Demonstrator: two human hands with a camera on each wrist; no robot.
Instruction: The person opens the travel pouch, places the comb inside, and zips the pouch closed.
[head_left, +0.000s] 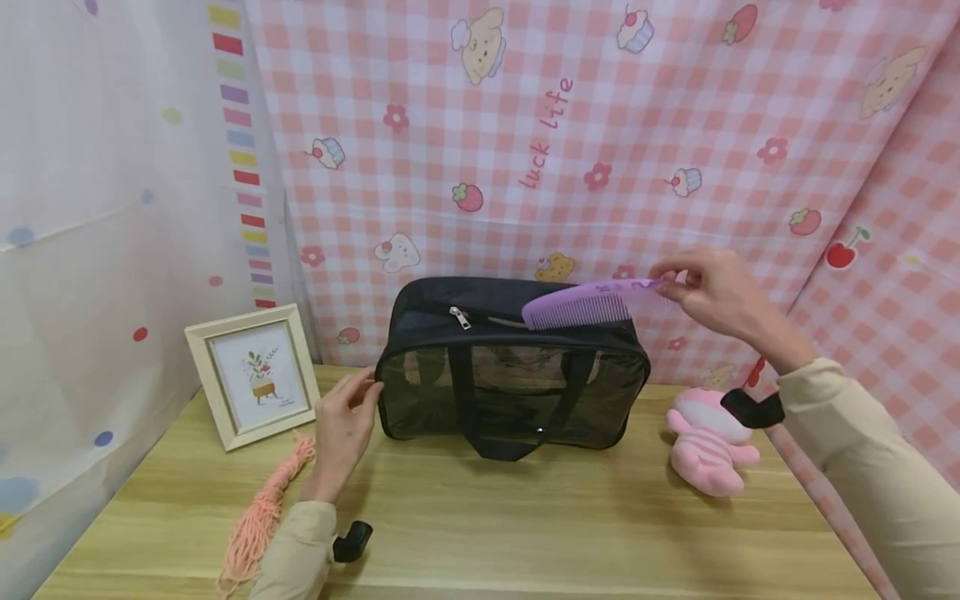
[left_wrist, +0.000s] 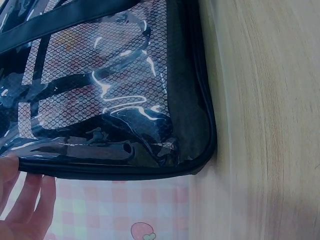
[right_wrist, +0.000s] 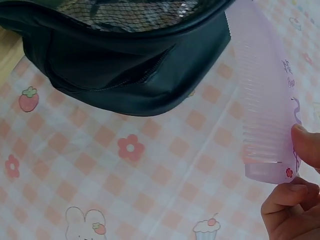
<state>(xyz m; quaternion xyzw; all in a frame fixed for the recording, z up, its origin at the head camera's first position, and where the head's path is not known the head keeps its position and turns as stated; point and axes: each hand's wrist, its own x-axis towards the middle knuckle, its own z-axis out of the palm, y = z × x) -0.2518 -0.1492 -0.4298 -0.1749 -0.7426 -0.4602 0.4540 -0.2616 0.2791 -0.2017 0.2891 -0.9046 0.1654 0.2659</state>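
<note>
A black bag (head_left: 513, 408) with see-through sides stands upright on the table, its strap handle hanging down the front. On its top, the silver zipper pull (head_left: 460, 317) sits toward the left, with a narrow opening to the right of it. My left hand (head_left: 347, 425) pinches the bag's left edge, thumb in front and fingers behind in the left wrist view. Above the bag's right end, my right hand (head_left: 712, 292) holds a purple comb (right_wrist: 265, 95) by one end, between thumb and fingers. The comb lies nearly level, teeth down, its far tip over the zipper opening.
At the left stands a cream picture frame (head_left: 306, 414) with a plant drawing. A bundle of peach cord (head_left: 258, 521) lies in front of it. To the bag's right is a pink plush toy (head_left: 705, 450). A checked cloth (head_left: 420, 75) hangs close behind the bag.
</note>
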